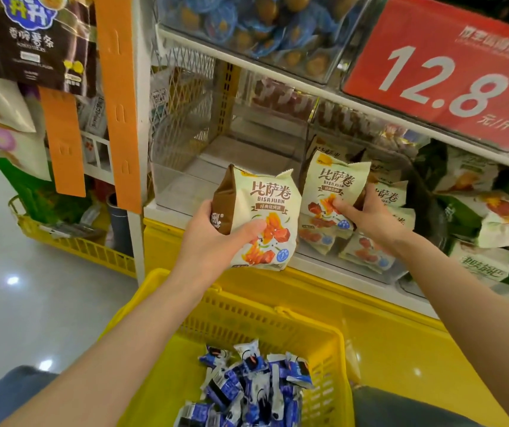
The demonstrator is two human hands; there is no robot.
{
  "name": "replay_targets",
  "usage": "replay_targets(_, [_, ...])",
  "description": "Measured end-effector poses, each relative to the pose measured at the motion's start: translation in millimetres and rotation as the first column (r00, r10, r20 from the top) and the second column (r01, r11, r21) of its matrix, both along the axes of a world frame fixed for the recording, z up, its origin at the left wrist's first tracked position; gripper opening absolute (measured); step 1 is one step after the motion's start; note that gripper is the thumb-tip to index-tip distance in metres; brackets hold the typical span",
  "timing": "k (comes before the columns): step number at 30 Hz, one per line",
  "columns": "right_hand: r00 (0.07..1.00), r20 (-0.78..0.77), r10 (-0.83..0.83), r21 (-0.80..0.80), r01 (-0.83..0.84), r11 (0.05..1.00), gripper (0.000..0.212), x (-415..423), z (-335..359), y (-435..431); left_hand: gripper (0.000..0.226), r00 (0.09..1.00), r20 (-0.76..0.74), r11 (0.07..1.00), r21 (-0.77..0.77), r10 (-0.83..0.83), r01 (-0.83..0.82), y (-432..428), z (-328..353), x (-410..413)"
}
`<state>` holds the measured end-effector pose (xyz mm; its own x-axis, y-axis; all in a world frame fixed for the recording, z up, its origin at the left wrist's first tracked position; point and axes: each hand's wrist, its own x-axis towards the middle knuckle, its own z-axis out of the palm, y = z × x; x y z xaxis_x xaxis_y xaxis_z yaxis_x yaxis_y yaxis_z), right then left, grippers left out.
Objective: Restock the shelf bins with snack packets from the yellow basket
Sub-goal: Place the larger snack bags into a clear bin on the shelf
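My left hand [216, 238] grips a cream and brown snack packet [265, 208] in front of the shelf, just above the yellow basket [321, 334]. My right hand [367, 211] holds a second packet of the same kind [333, 183] upright inside a clear shelf bin [395, 272] that holds more of these packets. To the left of it stands another clear bin [166, 186], which looks bare inside. The basket below holds several small blue and white packets [253, 383].
A red price sign reading 12.8 [444, 72] hangs on the shelf above. Blue-wrapped snacks [247, 23] fill the upper bin. Green and white bags [493, 211] lie to the right. Orange hanging strips [117, 97] and a second yellow basket [71, 238] are at the left.
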<state>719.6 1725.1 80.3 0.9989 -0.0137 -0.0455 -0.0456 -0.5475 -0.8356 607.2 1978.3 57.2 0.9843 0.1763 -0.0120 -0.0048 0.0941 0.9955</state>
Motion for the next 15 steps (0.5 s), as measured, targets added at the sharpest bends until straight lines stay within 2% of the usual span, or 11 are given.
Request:
replay_targets(4, [1.000,-0.020,0.016,-0.123,-0.019,0.992,0.076,-3,5,-4,0.039,1.000,0.002,1.000,-0.001,0.002,-0.002,-3,0,3])
replay_targets(6, [0.988,0.153,0.011,-0.213,0.022,0.977,0.093,-5,15,0,0.042,1.000,0.004,1.000,-0.001,-0.002,0.002,-5,1,4])
replay_targets(7, [0.957,0.285,0.060,-0.340,0.042,0.940,0.100,-6,21,2,0.043,1.000,0.005,1.000,-0.003,-0.001,0.001,-6,1,4])
replay_targets(8, [0.909,0.383,0.163,-0.517,0.065,0.854,0.105,-6,30,5,0.045,1.000,0.006,1.000,-0.008,0.001,-0.001,-7,1,5])
replay_targets(9, [0.860,0.417,0.293,-0.688,0.088,0.721,0.107,-4,38,8,0.046,1.000,0.006,1.000,-0.016,0.002,-0.002,-8,1,5])
replay_targets(11, [0.846,0.292,0.446,-0.895,0.077,0.440,0.111,3,52,15,0.046,1.000,0.001,1.000,-0.025,-0.007,0.007,-11,1,5])
replay_targets(12, [0.869,0.207,0.449,-0.935,0.040,0.352,0.111,8,56,18,0.044,1.000,-0.002,1.000,-0.022,-0.011,0.011,-13,1,6])
replay_targets(15, [0.910,0.073,0.408,-0.969,-0.031,0.244,0.100,19,57,23,0.040,1.000,-0.015,1.000,-0.016,-0.011,0.011,-15,-1,8])
